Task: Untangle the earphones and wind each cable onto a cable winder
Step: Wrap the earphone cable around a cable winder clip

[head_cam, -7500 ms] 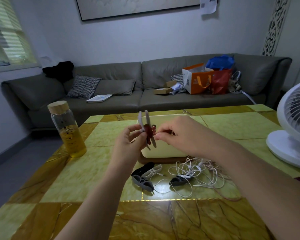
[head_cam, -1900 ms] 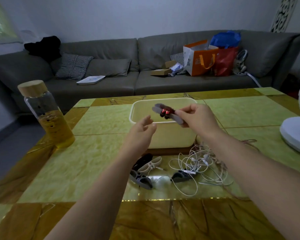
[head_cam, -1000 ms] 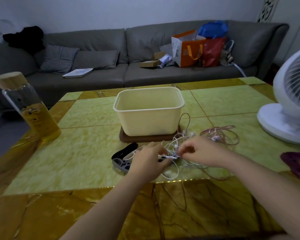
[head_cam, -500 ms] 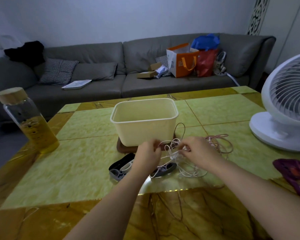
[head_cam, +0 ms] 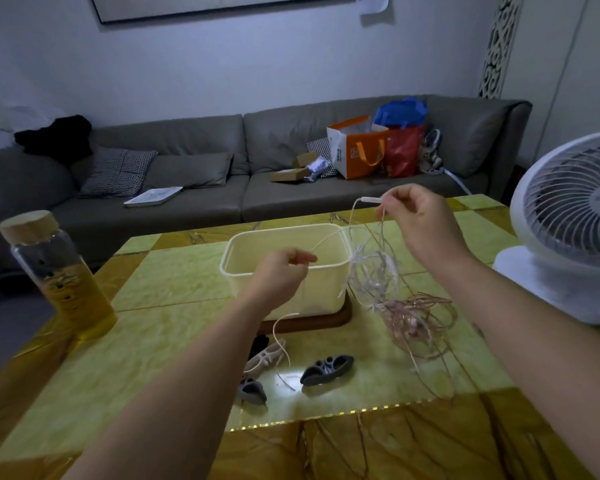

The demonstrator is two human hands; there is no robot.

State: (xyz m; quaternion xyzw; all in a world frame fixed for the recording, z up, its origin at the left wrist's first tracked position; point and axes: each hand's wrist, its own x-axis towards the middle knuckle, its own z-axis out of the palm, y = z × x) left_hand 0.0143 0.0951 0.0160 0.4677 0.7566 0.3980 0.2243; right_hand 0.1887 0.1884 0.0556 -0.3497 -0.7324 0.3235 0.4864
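Note:
My right hand [head_cam: 420, 221] pinches the plug end of a white earphone cable, raised above the table. A tangle of white earphone cable [head_cam: 371, 271] hangs below it, knotted with a pink cable bundle [head_cam: 418, 322] that trails onto the table. My left hand [head_cam: 283, 271] pinches another strand of the white cable in front of the cream tub [head_cam: 243, 268]; a loose end curls down below it. On the table lie a dark grey cable winder [head_cam: 327, 368], a beige winder [head_cam: 265, 355] and another grey winder [head_cam: 252, 391].
A glass bottle [head_cam: 58, 282] of yellow liquid stands at the left of the green and yellow table [head_cam: 153, 341]. A white fan [head_cam: 568, 230] stands at the right edge. The tub sits on a brown coaster [head_cam: 312, 322]. A grey sofa with bags lies beyond.
Both hands have lifted from the table and pulled apart, the right one rising high with the plug. The white tangle now hangs in the air, dragging the pink cable up with it.

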